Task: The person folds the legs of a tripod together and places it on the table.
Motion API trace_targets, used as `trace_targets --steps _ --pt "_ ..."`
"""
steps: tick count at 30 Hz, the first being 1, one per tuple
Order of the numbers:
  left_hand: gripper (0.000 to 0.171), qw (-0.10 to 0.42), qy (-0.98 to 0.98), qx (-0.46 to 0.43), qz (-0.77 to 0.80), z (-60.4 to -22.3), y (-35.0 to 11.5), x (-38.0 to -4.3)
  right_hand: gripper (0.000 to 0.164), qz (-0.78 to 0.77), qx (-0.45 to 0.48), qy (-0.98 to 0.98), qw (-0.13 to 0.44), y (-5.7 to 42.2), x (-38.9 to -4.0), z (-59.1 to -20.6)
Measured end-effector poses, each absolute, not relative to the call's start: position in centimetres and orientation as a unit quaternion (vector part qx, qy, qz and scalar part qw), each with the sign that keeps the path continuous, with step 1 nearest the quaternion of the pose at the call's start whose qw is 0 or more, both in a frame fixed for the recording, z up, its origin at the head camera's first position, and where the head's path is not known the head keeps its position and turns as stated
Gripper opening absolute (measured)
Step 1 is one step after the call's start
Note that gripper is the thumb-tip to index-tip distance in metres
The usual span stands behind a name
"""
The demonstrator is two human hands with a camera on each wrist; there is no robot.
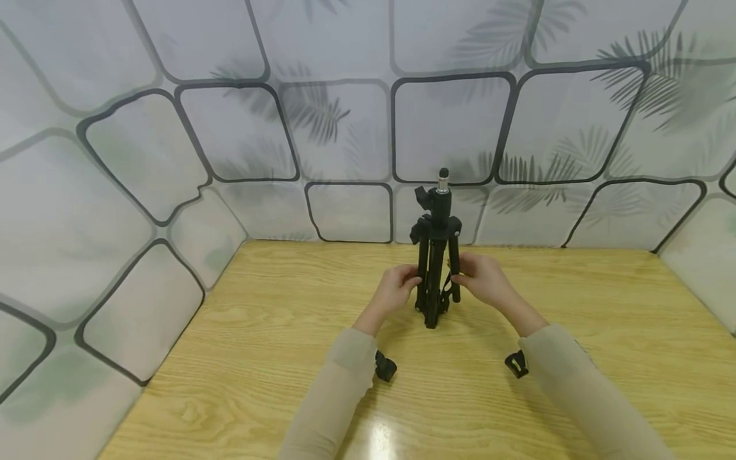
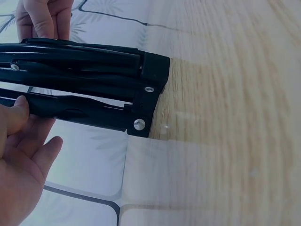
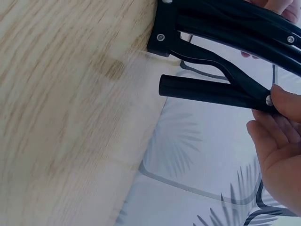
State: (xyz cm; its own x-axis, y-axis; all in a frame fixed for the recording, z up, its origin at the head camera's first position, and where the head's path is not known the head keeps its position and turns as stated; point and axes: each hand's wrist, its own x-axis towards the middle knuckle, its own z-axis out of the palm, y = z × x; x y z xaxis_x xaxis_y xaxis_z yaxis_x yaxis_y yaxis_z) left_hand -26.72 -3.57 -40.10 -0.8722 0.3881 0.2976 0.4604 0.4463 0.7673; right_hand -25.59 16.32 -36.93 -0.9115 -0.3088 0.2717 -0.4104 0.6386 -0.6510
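Note:
A black tripod stand [image 1: 439,211] stands upright on the table, with a silver stud and a dark tip on top and knobs at its collar. From the left, my left hand [image 1: 395,286] pinches one leg [image 2: 42,103] between thumb and fingers. On the opposite side my right hand [image 1: 484,280] grips another leg [image 3: 207,92] near its brace joint. In the right wrist view that leg's lower end is swung a little away from the centre hub [image 3: 162,28]. The other legs lie close to the centre column.
The wood-grain table [image 1: 276,332] extends around the stand. Behind it rises a pale wall covering [image 1: 351,211] with dark outlines and leaf prints. Small black pieces, the left one [image 1: 386,367] and the right one [image 1: 516,364], show beside the sleeves at the wrists.

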Motion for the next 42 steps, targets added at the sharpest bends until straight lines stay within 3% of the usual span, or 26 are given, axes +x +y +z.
trace_targets --steps 8,19,27,30,42 --pt "0.023 0.037 -0.842 -0.242 -0.480 -40.0 -3.6 -26.6 0.025 0.379 0.182 -0.904 0.070 16.2 -25.7 -37.1" --pt "0.025 0.091 -0.827 -0.189 -0.522 -40.9 -4.6 -25.2 0.023 0.381 0.162 -0.909 0.053 16.0 -24.9 -37.5" --pt "0.027 0.016 -0.810 -0.197 -0.552 -40.7 -4.4 -24.5 0.023 0.363 0.147 -0.918 0.060 16.0 -24.4 -37.3" --pt "0.029 0.010 -0.813 -0.201 -0.547 -40.5 -4.1 -24.3 0.022 0.357 0.146 -0.920 0.069 16.0 -24.1 -37.2" --pt "0.025 0.102 -0.850 -0.196 -0.478 -40.4 -3.1 -24.3 0.021 0.323 0.155 -0.925 0.126 16.0 -23.2 -37.3"
